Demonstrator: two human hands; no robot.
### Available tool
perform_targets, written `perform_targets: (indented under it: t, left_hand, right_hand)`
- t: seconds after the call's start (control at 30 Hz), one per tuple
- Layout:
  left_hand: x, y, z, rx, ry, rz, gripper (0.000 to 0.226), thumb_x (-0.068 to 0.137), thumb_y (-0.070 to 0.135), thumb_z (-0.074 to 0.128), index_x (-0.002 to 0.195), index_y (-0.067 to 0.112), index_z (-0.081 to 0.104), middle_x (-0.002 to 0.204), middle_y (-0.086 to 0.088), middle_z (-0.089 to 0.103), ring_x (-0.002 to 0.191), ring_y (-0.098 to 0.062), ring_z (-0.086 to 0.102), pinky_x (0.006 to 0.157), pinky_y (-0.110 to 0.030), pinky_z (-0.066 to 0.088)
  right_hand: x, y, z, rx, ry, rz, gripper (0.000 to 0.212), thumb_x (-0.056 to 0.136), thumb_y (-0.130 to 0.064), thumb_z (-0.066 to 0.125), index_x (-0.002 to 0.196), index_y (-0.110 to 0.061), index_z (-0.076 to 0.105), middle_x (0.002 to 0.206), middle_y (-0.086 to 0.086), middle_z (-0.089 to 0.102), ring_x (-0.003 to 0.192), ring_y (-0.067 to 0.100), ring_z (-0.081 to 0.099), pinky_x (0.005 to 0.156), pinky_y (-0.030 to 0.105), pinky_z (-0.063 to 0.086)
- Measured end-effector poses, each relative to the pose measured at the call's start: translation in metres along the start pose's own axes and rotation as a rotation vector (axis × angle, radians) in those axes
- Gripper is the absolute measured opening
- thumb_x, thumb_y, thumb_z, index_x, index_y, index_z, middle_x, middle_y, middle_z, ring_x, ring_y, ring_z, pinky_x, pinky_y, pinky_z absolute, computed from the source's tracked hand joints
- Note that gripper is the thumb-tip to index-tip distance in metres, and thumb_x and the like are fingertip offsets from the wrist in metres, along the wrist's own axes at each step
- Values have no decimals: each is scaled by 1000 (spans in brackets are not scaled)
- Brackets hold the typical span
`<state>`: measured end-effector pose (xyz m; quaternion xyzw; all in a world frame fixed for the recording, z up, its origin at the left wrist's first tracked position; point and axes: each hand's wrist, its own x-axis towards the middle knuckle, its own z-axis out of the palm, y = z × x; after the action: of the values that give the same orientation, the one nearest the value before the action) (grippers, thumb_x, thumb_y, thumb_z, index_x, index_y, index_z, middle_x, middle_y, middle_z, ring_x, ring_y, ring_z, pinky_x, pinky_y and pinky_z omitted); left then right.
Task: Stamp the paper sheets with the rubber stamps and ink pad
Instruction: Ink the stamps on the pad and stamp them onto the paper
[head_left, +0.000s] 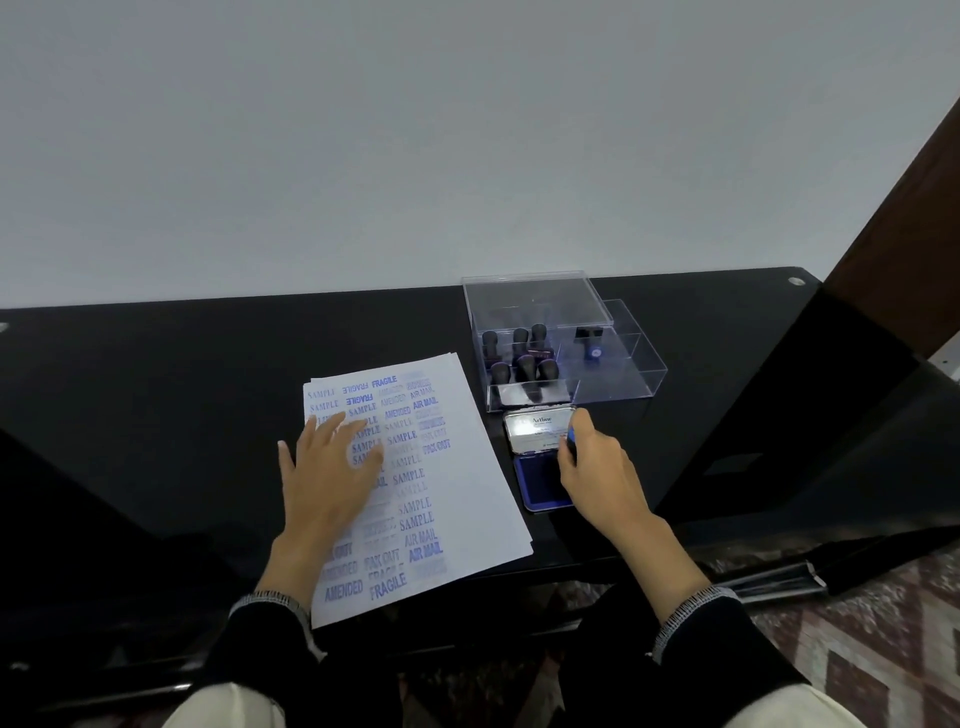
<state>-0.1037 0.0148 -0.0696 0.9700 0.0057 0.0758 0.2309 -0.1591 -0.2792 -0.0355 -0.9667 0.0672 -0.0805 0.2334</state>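
Inking comes first: the right hand grips a small dark rubber stamp over the open blue ink pad. The left hand, fingers flat, presses the white stamped paper sheets just beside it. Next, I think, the stamp needs a bare spot.

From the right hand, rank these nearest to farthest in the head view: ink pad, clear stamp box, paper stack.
1. Ink pad: directly under the right hand, which grips a stamp.
2. Clear stamp box: just beyond, toward the wall.
3. Paper stack: leftward, under the flat left hand. Box and paper are close; the box looks slightly nearer.
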Motion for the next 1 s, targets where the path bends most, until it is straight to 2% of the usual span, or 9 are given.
perform_targets:
  t: [0.1,0.2,0.33,0.47,0.63,0.77,0.87,0.93,1.0]
  left_hand:
    - [-3,-4,4,3,-26,-10,54,95,53,46,143,29,44,156,6,30,149,-16,9,119,-51,-5]
    - [-4,-5,5,9,-26,-4,54,95,53,45,144,29,43,157,6,29,149,-15,9,119,-51,-5]
    - [-4,-3,4,4,-25,-5,53,96,53,45,144,31,42,157,7,29,149,-16,8,119,-51,-5]
    - [-5,-3,4,12,-26,-5,53,96,53,44,144,31,41,157,7,29,150,-17,7,119,-50,-5]
    - [-4,-3,5,17,-31,1,54,96,54,42,145,31,40,158,7,27,150,-17,7,118,-50,-6]
    - [-5,-3,5,9,-23,3,53,96,53,43,144,31,41,158,6,28,149,-17,8,118,-50,-6]
    - [-5,-3,5,12,-18,4,52,96,52,44,144,31,41,157,5,29,149,-17,9,118,-51,-6]
    - [-5,-3,6,17,-17,5,52,96,52,43,144,31,41,157,5,29,149,-17,9,118,-51,-5]
    - [-5,-4,6,19,-18,5,52,96,52,43,144,31,41,158,6,28,149,-17,9,118,-51,-5]
  right_hand:
    - [-1,-1,4,-85,10,-22,9,98,-17,46,104,-13,40,80,3,55,63,16,50,46,22,28]
    - [-2,-1,8,-144,23,-45,12,99,-17,45,109,-11,42,84,1,52,69,17,49,55,27,36]
    - [0,3,9,-47,34,-36,10,98,-16,47,98,-13,38,77,3,55,62,17,51,48,25,34]
    - [0,5,9,18,39,-35,18,96,-15,50,92,-18,33,82,5,60,65,19,58,50,34,48]
    - [-6,5,19,-75,114,-74,9,98,-16,48,97,-13,40,78,4,54,66,19,51,52,28,40]
    - [-13,10,22,25,171,-85,22,96,-12,52,85,-17,32,69,0,47,58,16,46,46,21,29]
    - [-14,11,21,78,162,-86,22,95,-10,53,84,-16,34,68,-3,46,59,15,46,47,20,30]
    - [-10,12,18,94,127,-94,23,94,-9,53,84,-16,34,67,0,48,58,18,49,45,25,35]
    - [-4,11,12,103,57,-84,22,94,-9,53,85,-15,34,67,5,52,57,21,52,47,37,42]
